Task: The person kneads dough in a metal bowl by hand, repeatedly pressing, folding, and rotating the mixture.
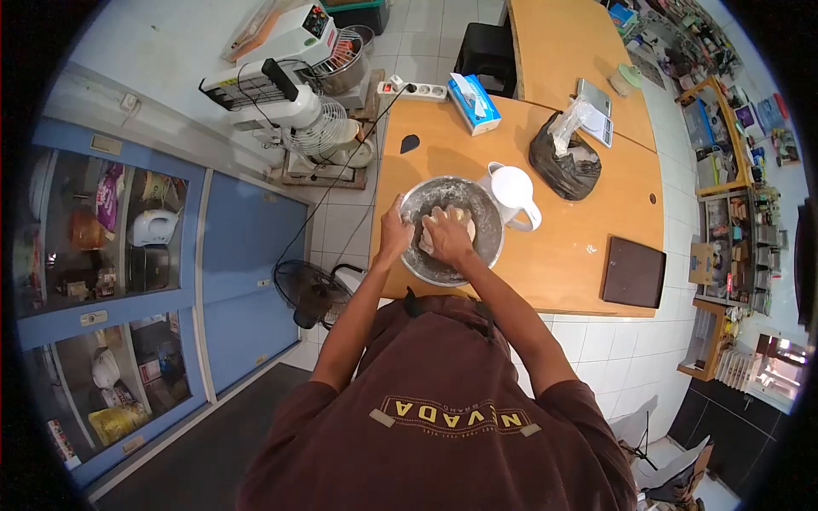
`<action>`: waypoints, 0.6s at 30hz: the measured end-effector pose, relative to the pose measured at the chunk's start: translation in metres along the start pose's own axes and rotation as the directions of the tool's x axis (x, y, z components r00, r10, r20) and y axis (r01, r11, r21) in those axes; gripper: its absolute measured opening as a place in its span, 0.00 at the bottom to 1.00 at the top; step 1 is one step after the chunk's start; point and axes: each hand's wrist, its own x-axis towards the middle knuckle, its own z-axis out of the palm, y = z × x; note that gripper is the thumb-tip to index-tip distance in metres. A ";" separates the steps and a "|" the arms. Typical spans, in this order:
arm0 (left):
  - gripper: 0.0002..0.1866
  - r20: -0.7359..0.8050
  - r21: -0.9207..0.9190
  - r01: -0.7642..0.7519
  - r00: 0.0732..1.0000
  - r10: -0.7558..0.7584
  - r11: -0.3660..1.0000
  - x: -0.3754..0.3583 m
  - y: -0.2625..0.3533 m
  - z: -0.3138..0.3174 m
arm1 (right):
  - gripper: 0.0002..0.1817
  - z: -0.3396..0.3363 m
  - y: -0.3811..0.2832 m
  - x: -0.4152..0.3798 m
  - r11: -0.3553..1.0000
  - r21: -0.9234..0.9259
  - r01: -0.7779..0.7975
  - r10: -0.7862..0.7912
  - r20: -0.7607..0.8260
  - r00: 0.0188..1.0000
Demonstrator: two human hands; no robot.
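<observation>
A metal mixing bowl (436, 189) dusted with flour sits at the front edge of the wooden table. Pale dough (470, 228) lies inside it, partly covered by my right hand (447, 236), whose floury fingers curl over and press into it. At the bowl's left side, my left hand (395, 232) grips the rim, with the thumb toward the inside. A white pitcher (513, 186) stands against the bowl's right side, its handle pointing toward the front right.
On the table (545, 255) are a black plastic bag (562, 166), a scale (599, 128), a dark tray (633, 272) and a blue tissue box (475, 104). A power strip (417, 90) lies at the back edge. Left are mixers (319, 119) and a fan (307, 294).
</observation>
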 end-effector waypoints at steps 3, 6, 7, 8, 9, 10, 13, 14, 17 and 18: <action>0.34 -0.001 -0.016 -0.009 1.000 0.009 1.000 0.002 -0.003 0.000 | 0.29 0.004 0.001 0.015 1.000 -0.009 -0.021 0.021 -0.022 1.000; 0.34 -0.001 -0.032 -0.015 1.000 0.015 0.999 0.002 -0.004 0.001 | 0.27 0.007 0.006 0.026 1.000 -0.009 -0.026 0.025 -0.025 0.999; 0.34 -0.003 -0.035 -0.019 1.000 0.019 0.999 0.002 -0.002 0.001 | 0.27 0.007 0.008 0.030 1.000 0.002 -0.027 0.027 -0.003 1.000; 0.34 -0.005 -0.036 -0.024 1.000 0.024 0.999 0.002 -0.001 0.001 | 0.26 0.007 0.009 0.033 0.999 0.012 -0.030 0.029 0.019 0.999; 0.34 -0.008 -0.037 -0.030 1.000 0.030 0.999 0.002 -0.001 0.001 | 0.26 0.008 0.011 0.036 0.999 0.021 -0.033 0.032 0.040 0.999; 0.34 -0.009 -0.039 -0.036 0.999 0.036 0.999 0.001 0.000 0.001 | 0.26 0.009 0.013 0.039 0.999 0.035 -0.041 0.039 0.059 0.997; 0.34 -0.029 -0.018 -0.012 1.000 0.011 1.000 0.000 -0.003 0.005 | 0.24 0.012 0.017 0.042 0.997 0.080 -0.023 0.018 0.054 0.998; 0.34 -0.030 -0.032 -0.032 0.999 0.031 0.999 -0.001 -0.005 0.006 | 0.23 0.013 0.020 0.037 0.995 0.098 0.012 -0.013 0.009 1.000; 0.34 -0.027 -0.053 -0.080 0.997 0.078 0.995 -0.001 -0.008 0.005 | 0.27 0.009 0.021 0.026 0.984 0.173 0.047 -0.040 -0.043 0.998; 0.34 -0.022 -0.043 -0.083 0.996 0.082 0.996 -0.001 -0.009 0.006 | 0.29 0.006 0.021 0.022 0.978 0.201 0.047 -0.039 -0.044 0.998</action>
